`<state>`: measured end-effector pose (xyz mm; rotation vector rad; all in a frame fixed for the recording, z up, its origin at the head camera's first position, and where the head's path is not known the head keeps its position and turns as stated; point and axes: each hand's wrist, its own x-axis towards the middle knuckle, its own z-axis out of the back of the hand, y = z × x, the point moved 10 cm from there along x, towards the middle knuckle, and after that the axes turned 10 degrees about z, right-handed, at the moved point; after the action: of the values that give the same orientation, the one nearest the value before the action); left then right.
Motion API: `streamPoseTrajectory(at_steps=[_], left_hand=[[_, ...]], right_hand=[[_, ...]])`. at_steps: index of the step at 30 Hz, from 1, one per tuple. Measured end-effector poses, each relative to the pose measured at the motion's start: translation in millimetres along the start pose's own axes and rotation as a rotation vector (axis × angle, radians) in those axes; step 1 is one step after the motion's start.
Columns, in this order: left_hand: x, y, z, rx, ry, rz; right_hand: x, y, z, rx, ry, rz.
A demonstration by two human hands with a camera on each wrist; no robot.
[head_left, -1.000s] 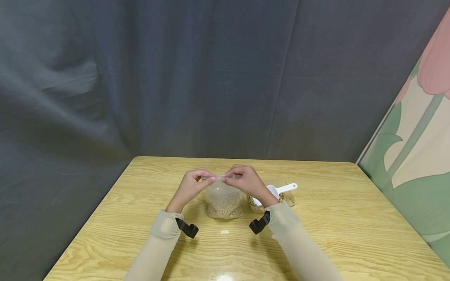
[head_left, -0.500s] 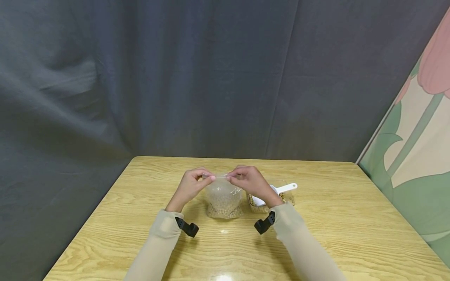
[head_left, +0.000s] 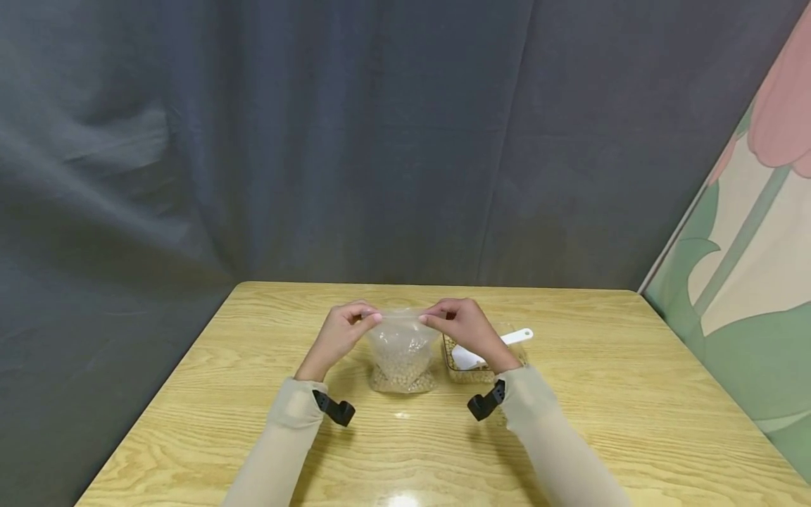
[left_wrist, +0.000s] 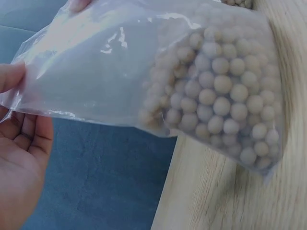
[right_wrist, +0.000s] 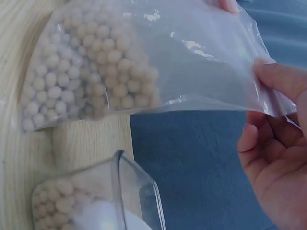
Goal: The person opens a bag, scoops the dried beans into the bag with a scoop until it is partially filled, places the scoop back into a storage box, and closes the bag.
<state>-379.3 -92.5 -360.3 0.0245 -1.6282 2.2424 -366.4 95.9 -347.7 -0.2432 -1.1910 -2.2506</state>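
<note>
A clear plastic bag (head_left: 402, 355) stands on the table, its lower part filled with small round beige balls (left_wrist: 225, 96). By its top edge, my left hand (head_left: 338, 336) pinches the left corner between thumb and fingers. My right hand (head_left: 469, 331) pinches the same edge near the right corner. In the right wrist view the bag (right_wrist: 192, 62) looks flat and taut towards its mouth, and the thumb lies on the film. Whether the mouth is sealed, I cannot tell.
Right of the bag, partly behind my right wrist, sits a clear box (head_left: 451, 373) of similar balls. A white scoop (head_left: 467, 358) lies in it, handle out to the right. The wooden table (head_left: 633, 394) ends at a dark curtain (head_left: 380, 141).
My right hand has slid to the right along the bag's top edge, away from the left hand. The left hand keeps its grip at the left corner, nearly still.
</note>
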Motion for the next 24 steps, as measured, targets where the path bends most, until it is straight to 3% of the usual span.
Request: streamPoseTrajectory(at_steps=[10,19,24], left_hand=[[2.9,8.0,4.0,-0.003,-0.02,0.038],[5.3,22.6,10.9,-0.056,-0.119,0.16],[6.8,27.7,13.1,-0.1,-0.161,0.179]], right_hand=[[-7,-13,7,0.058,0.026,-0.052],[-12,-21,7,0.094,-0.002,-0.127],[-14,-26,6,0.111,-0.023,-0.157]])
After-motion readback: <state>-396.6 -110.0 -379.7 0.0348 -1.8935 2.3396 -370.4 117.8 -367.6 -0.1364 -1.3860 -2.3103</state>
